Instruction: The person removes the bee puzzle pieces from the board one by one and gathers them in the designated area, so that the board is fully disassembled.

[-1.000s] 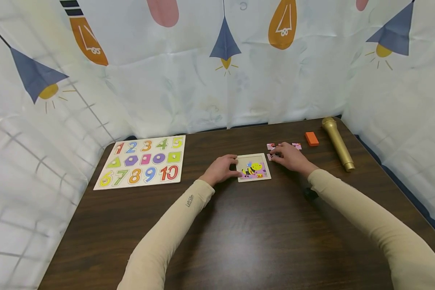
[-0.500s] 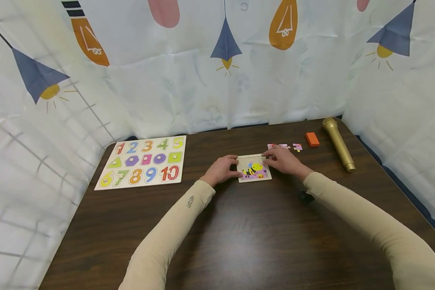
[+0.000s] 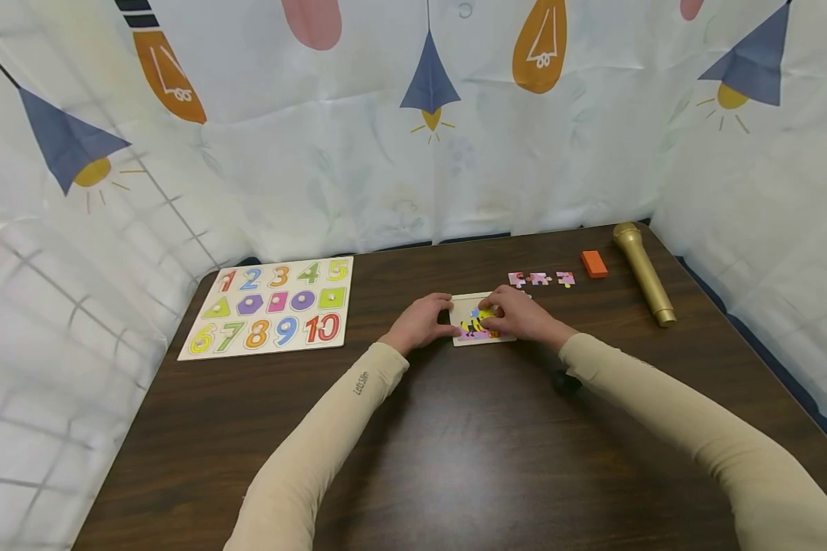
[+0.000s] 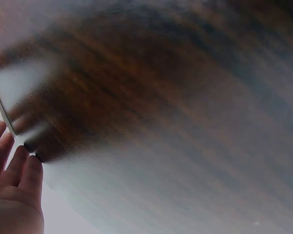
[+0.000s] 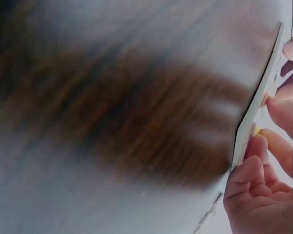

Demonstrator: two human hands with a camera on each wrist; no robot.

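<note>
A small wooden puzzle tray (image 3: pixel 467 343) lies mid-table, its bee picture (image 3: pixel 475 327) partly filled in. My left hand (image 3: pixel 422 325) holds the tray's left side, index finger at the upper corner and thumb lower down. In the left wrist view, the fingers of the left hand (image 4: pixel 17 180) reach the tray's edge (image 4: pixel 1 107). Over the tray's right part, my right hand (image 3: pixel 521 315) pinches a puzzle piece, mostly hidden by the fingers. The right wrist view has the thumb and fingers of the right hand (image 5: pixel 263 180) at the tray's surface, with a bit of yellow near the fingertips.
Loose pink jigsaw pieces (image 3: pixel 540 278) lie behind the tray. Farther right are an orange block (image 3: pixel 594 264) and a gold microphone (image 3: pixel 643 274). A number-and-shape peg board (image 3: pixel 296 321) lies at the left on the dark wooden table (image 3: pixel 448 451). Printed curtains (image 3: pixel 358 153) stand behind.
My right hand has moved left from the loose pieces to over the tray, bringing a puzzle piece along. The left hand has stayed at the tray's left side.
</note>
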